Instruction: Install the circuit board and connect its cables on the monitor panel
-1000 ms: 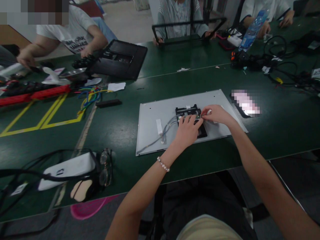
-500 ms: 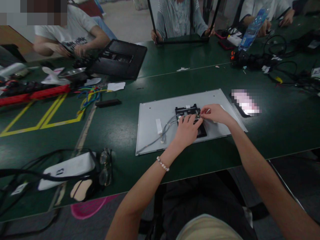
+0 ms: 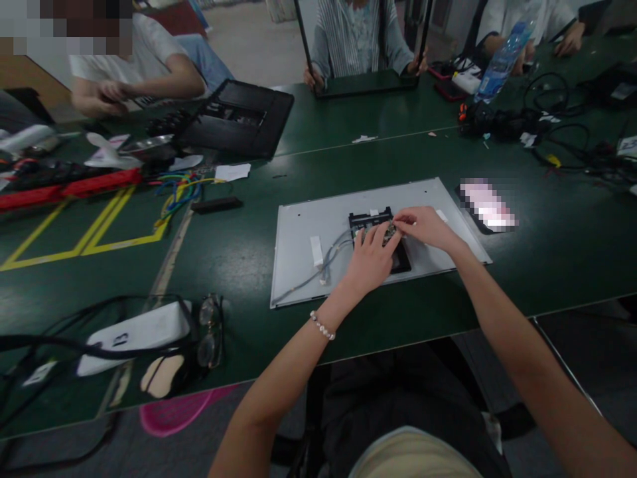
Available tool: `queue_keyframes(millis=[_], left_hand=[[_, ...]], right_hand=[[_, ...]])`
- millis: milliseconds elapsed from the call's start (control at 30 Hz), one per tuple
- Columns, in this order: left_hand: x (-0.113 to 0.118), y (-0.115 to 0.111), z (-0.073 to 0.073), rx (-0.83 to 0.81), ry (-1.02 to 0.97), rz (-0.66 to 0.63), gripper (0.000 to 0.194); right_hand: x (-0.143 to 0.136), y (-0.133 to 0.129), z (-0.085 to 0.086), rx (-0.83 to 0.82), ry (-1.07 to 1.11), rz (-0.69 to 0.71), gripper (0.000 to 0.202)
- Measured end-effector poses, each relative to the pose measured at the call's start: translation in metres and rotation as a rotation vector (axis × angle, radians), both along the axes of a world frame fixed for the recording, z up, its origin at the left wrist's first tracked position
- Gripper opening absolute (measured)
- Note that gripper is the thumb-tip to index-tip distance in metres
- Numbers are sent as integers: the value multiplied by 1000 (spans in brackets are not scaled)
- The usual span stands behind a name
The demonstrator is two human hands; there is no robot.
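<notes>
A flat grey metal panel (image 3: 308,219) lies on the green table, with a black frame (image 3: 401,260) and a small circuit board in its middle. My left hand (image 3: 373,255) rests palm down over the board, fingers spread. At the board's upper right, the thumb and fingertips of my right hand (image 3: 423,226) are pinched together; whatever is between them is too small to make out. Grey cables (image 3: 298,284) run from the board toward the panel's lower left, past a white strip (image 3: 316,251).
A phone (image 3: 485,206) lies right of the panel. To the left are glasses (image 3: 209,332), a white power strip (image 3: 134,335), coloured wires (image 3: 179,199) and a black casing (image 3: 239,119). Across the table, people sit; one holds a black frame (image 3: 365,89). A bottle (image 3: 502,60) stands far right.
My right hand has shifted slightly left along the board's edge. My left hand has barely moved. Across the table, the black frame has tilted and a person's hands at the left have moved.
</notes>
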State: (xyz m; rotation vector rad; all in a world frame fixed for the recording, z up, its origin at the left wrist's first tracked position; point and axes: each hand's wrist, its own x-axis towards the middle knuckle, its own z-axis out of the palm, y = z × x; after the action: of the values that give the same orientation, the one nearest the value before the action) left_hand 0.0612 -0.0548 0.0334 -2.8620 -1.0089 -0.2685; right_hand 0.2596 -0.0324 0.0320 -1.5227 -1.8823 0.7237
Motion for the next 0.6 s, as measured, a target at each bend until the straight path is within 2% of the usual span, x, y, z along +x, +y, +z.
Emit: queue_keyframes(millis=[133, 233, 300, 400, 500, 600], left_hand=[[-17, 4, 15, 14, -39, 26, 52], [-48, 18, 21, 23, -106, 172, 48], [-74, 31, 18, 20, -162, 279, 49], [-111, 45, 5, -8, -195, 406, 54], [-135, 49, -9, -84, -168, 418, 50], [-142, 48, -14, -137, -162, 376, 43]], right_hand=[[0, 1, -1, 4, 16, -38, 19], [2, 2, -4, 17, 35, -69, 21], [2, 2, -6, 27, 31, -72, 22], [1, 1, -5, 25, 10, -63, 22], [0, 0, -3, 16, -8, -62, 21], [0, 0, -3, 8, -19, -64, 21]])
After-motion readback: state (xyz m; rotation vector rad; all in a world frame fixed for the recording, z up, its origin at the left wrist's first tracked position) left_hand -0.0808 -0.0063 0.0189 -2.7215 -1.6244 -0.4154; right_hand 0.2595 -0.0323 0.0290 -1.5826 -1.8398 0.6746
